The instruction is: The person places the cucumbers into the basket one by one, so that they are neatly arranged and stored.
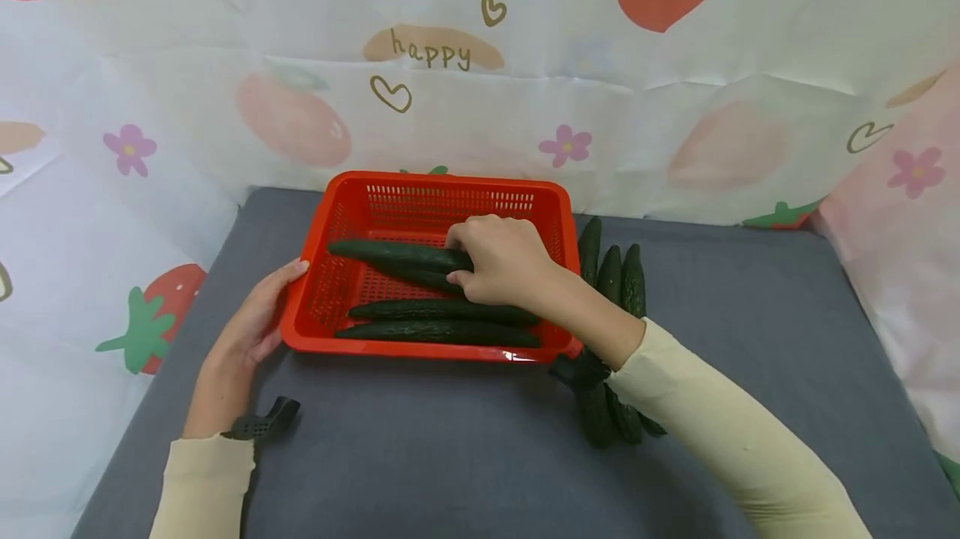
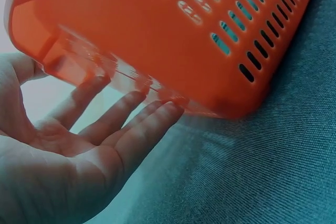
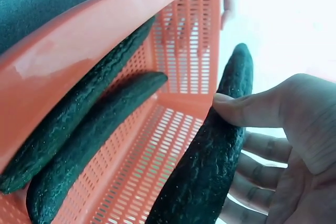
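The dark green, slim cucumber I'm watching runs crossways, long axis left to right, its rounded tip aimed at the left end of the red plastic slotted basket. It's inside the basket's outline on my head view, toward the back; can't tell if it's touching the floor. The other end is hidden by the right hand, which is clamped round it, thumb on the near side, fingers on the far side. The left hand has the basket's left end pinched, thumb at the rim, fingertips against the outer wall.

Count from here: one cucumber gripped, two dark green bumpy cucumbers side by side along the front wall, roughly parallel to it. There's a dark shape right under the gripped one, could be another or just shadow, honestly can't tell. Outside on the grey cloth I get three loose cucumbers right of the basket, pointing away from the person, partly under the forearm. The gripped one's skin looks wrinkly, pimpled and slightly shiny.
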